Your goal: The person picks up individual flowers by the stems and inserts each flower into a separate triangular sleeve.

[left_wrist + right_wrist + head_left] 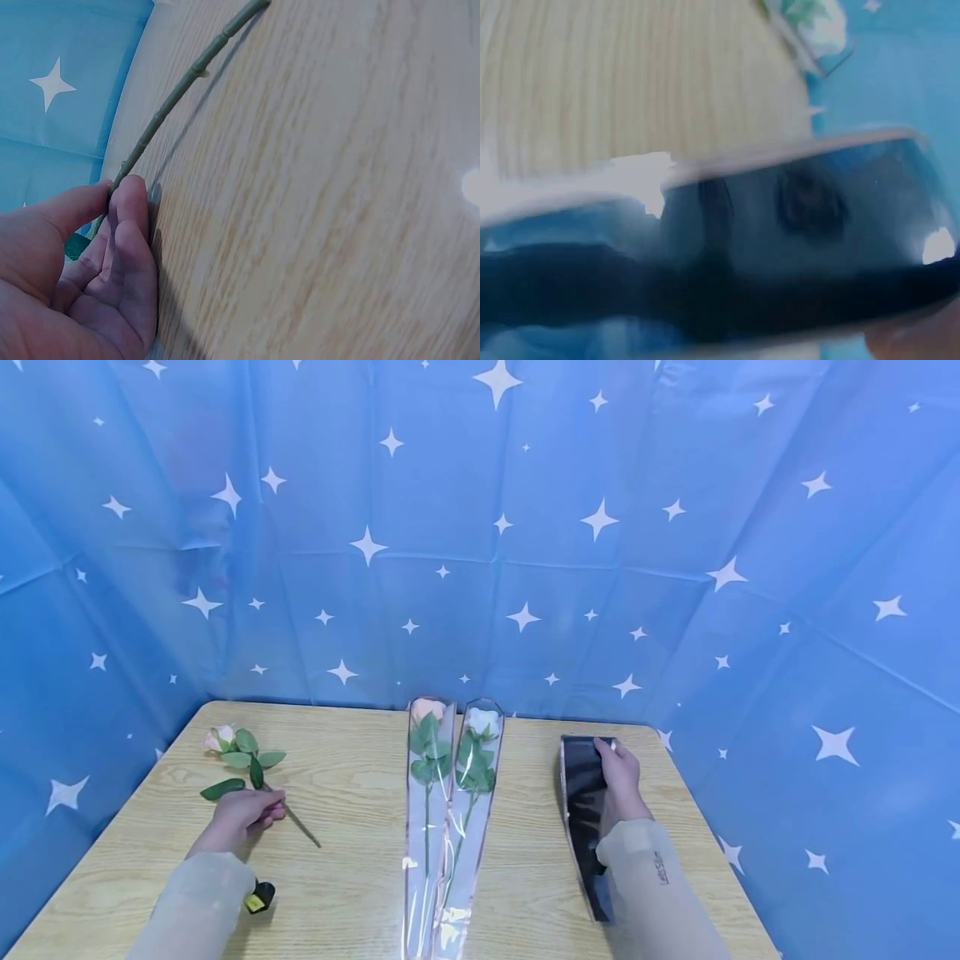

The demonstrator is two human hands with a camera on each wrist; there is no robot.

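Note:
My left hand (243,814) pinches the green stem of a single rose (222,739) between thumb and fingertips. The rose's pale pink bloom and leaves lie toward the table's far left corner, and its stem (176,94) slants away from the fingers in the left wrist view. On the right, my right hand (621,772) grips the upper right edge of a long, glossy black flower sleeve (583,793). That sleeve (742,247) spans the right wrist view, blurred, with part of a finger (915,337) at its lower edge.
Two clear sleeves, one with a pink rose (427,760) and one with a white rose (477,752), lie side by side mid-table. A small black and yellow object (259,897) shows beside the left cuff. A blue star-patterned curtain (450,527) surrounds the wooden table (345,752).

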